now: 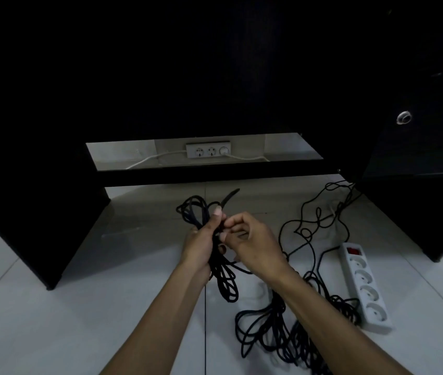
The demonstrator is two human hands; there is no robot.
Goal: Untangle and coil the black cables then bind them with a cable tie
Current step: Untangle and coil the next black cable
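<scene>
now my left hand (201, 242) grips the coiled bundle of black cable (209, 234); my right hand (250, 239) at 3 o'clock pinches the thin black cable tie (228, 197).

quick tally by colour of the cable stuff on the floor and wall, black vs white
Black: 4 — coiled bundle in hands, cable tie, floor pile, loose cable
White: 3 — power strip, wall socket, wall cord
Total: 7

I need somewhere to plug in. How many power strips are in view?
2: a white power strip on the floor at right, beside loose black cables; another strip by the wall under the desk. Others may be hidden.
</scene>
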